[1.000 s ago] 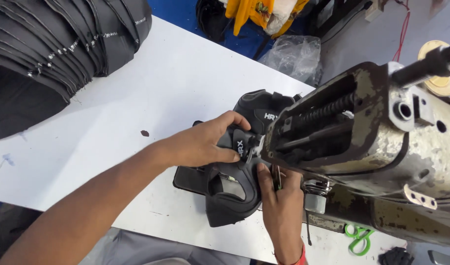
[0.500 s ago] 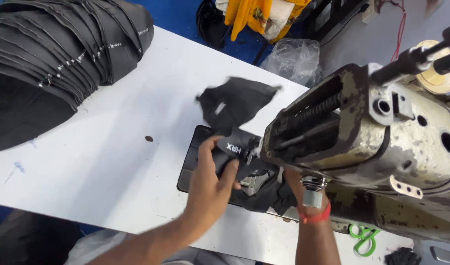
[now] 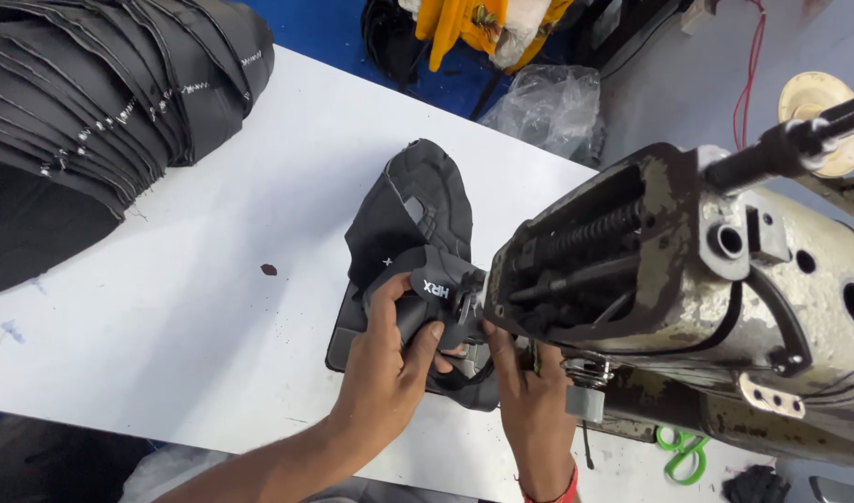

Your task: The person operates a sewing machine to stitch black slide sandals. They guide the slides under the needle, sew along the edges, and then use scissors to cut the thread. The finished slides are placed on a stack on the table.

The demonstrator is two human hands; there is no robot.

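While we lean over the white worktop (image 3: 212,186), our left hand (image 3: 389,368) wraps the black shoe piece (image 3: 417,242) just near and left of the sewing machine (image 3: 688,307). Its fingers (image 3: 425,340) are curled shut around a folded grey-black edge of the piece, thumb pressed on top, so the grip looks firm. Our right hand (image 3: 529,401) sits just right of it, under the machine's open head, with fingers bent and touching the same piece from the near side; we cannot tell whether they pinch it or only steady it, since the machine hides the tips.

The piece runs with its long axis from the far left down toward the near right, its loose far end lying flat on the worktop and its near end tucked in at the machine's needle area. So the needle lies to the right of our left hand, and the right hand is the nearer one to it.

Our left forearm comes in from the near left, slanting up to the piece. A stack of black pieces (image 3: 91,121) sits far left, well apart.
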